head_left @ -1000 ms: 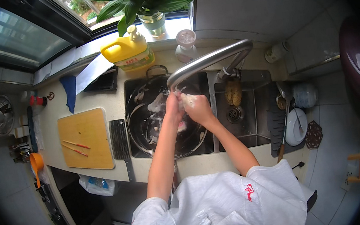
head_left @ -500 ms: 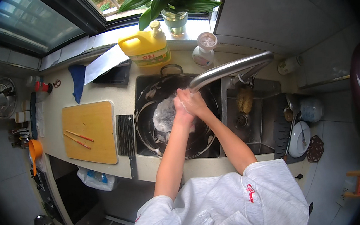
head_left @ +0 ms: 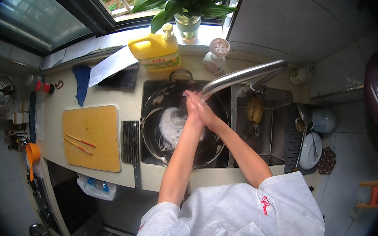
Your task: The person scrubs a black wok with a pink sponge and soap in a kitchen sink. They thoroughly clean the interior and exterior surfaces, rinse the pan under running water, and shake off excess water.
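Observation:
My left hand (head_left: 192,105) and my right hand (head_left: 204,110) are pressed palm to palm, fingers stretched out flat and wet. They are under the tip of the curved metal faucet (head_left: 244,73). Nothing shows between them, though the inner palms are hidden. Below sits a large black wok (head_left: 152,139) in the left sink basin, its loop handle toward the window. White suds (head_left: 169,128) float on the water inside it, and streaks of foam cling to its wall.
Left of the sink are a cutting board (head_left: 90,128) with chopsticks (head_left: 80,143) and a black strip-like mat (head_left: 130,142). A yellow jug (head_left: 157,52) and a white bottle (head_left: 215,56) stand behind. The right basin (head_left: 270,128) holds a brown scrubber (head_left: 255,109); a white plate (head_left: 311,150) lies beyond.
My hands have gone from being clasped over each other to palm against palm with straighter fingers. The suds in the wok have shifted and look whiter. The view has tilted slightly.

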Available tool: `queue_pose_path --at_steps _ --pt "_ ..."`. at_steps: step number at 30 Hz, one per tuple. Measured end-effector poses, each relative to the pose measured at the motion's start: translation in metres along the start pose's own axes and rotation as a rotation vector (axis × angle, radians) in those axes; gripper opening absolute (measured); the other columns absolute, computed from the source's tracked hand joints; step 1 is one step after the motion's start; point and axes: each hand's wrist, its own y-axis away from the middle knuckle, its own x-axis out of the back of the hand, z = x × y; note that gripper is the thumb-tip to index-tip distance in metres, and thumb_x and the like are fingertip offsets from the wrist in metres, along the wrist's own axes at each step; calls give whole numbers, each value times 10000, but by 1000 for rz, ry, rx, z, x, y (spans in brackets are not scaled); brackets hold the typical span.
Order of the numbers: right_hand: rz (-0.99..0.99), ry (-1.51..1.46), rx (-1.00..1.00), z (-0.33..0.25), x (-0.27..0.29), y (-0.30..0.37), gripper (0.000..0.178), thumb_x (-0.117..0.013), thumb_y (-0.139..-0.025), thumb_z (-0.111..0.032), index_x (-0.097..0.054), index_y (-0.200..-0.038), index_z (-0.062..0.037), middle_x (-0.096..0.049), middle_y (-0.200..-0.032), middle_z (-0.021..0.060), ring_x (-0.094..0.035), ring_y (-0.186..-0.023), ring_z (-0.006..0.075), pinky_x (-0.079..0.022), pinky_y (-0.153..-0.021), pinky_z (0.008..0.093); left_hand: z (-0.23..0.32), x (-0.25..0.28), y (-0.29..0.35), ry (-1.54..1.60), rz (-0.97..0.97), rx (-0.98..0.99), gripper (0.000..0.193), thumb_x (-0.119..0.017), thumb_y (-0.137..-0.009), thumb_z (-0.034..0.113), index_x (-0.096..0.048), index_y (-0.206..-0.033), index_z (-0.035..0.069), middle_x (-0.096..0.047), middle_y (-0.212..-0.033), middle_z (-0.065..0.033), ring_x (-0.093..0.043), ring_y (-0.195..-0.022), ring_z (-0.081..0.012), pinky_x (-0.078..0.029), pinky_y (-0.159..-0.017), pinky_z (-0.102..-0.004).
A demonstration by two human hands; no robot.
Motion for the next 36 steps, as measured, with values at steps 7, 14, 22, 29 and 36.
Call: queue_pose_path --at_steps 7,14,22,29,36 --pt "-48 -456 -321 -2 -12 34 539 -358 -1007 -345 -275 -1468 -78 -280 -1511 39 -255 -1381 155 -178 -1127 289 -3 3 22 -335 391 -196 482 -350 -966 526 -545 -1107 108 -593 -1040 -50 -553 -909 -184 -455 -800 -335" --pt "153 547 31 -30 43 30 306 -550 -921 -222 -643 -1000 58 -684 -997 169 -652 -949 224 -490 -829 319 11 -47 50 108 36 140 507 -341 -991 415 -493 -1220 -12 -563 -1206 -143 -552 -1093 -263 -458 -936 -375" --pt "811 795 153 -59 247 31 354 -519 -924 -292 -602 -1049 29 -651 -994 197 -617 -940 337 -459 -801 392 5 -14 28 111 86 202 137 -529 -950 126 -563 -984 -2 -627 -904 -98 -611 -796 -151 -527 -655 -205" --pt "533 713 154 -12 294 -12 431 -380 -993 -304 -503 -1273 -1 -555 -1223 130 -496 -1136 233 -354 -956 327 3 -52 29 252 125 149 138 -530 -939 118 -564 -1004 1 -621 -937 -97 -611 -829 -196 -526 -712 -272" --pt "462 510 174 -18 254 54 362 -441 -989 -213 -495 -1281 -6 -530 -1288 136 -491 -1173 187 -358 -973 295 25 -25 43 356 79 123 463 -384 -979 376 -493 -1194 -19 -547 -1188 -188 -530 -1108 -307 -420 -979 -399"
